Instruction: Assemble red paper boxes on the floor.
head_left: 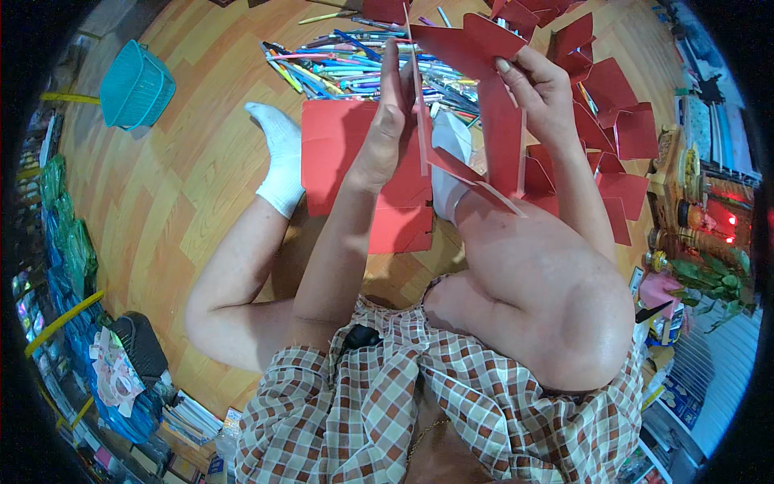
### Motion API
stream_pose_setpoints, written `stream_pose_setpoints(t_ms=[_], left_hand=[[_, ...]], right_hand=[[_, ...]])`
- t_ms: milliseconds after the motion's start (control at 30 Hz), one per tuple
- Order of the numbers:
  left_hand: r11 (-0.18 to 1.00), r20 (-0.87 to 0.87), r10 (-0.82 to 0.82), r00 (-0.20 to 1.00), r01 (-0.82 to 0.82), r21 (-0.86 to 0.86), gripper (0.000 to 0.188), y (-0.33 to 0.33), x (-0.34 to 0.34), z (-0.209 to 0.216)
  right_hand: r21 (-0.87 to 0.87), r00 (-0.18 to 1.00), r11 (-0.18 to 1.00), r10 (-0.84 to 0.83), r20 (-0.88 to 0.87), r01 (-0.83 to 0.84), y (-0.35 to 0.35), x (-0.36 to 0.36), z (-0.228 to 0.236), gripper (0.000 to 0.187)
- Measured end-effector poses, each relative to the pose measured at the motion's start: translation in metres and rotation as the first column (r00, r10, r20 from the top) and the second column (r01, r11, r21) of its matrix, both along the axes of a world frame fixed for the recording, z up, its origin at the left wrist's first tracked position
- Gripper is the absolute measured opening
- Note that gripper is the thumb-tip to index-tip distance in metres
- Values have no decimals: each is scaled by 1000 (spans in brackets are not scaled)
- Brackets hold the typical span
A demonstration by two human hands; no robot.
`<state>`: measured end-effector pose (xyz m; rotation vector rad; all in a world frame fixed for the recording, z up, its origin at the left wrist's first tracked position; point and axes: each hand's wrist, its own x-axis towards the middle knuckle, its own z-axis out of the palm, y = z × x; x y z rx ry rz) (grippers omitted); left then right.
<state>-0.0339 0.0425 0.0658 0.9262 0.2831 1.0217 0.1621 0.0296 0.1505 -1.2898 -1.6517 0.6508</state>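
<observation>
A partly folded red cardboard box (504, 133) stands up in front of me, its panels and flaps bent at angles. My right hand (538, 93) pinches one of its upper flaps, with the thumb on the near face. My left hand (385, 133) is held upright with straight fingers, its palm flat against the box's left panel. Beneath the left forearm, flat red cardboard (334, 157) lies on the floor between my legs. Just beyond it spreads a heap of colourful pens (339, 68), partly hidden behind the left fingers and the box.
Several folded red card pieces (617, 89) stand on the wooden floor (205, 89) at the right, some with pens in them. A turquoise basket (137, 85) is at far left. Books (189, 415) and bags line the left edge; a leafy plant (701, 278) is at right.
</observation>
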Motion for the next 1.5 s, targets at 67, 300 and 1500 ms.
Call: stream_pose_setpoints(t_ms=[67, 300, 1500], left_hand=[[1000, 54, -23, 998, 23, -5, 102, 3, 3, 4], [949, -23, 40, 999, -45, -313, 102, -1, 5, 26], [858, -431, 246, 868, -402, -318, 76, 31, 17, -19]], right_hand=[[-8, 1000, 1000, -18, 14, 18, -1, -1, 1, 19], [218, 949, 974, -14, 316, -59, -4, -10, 3, 18], [-113, 998, 992, 47, -38, -51, -21, -1, -13, 51]])
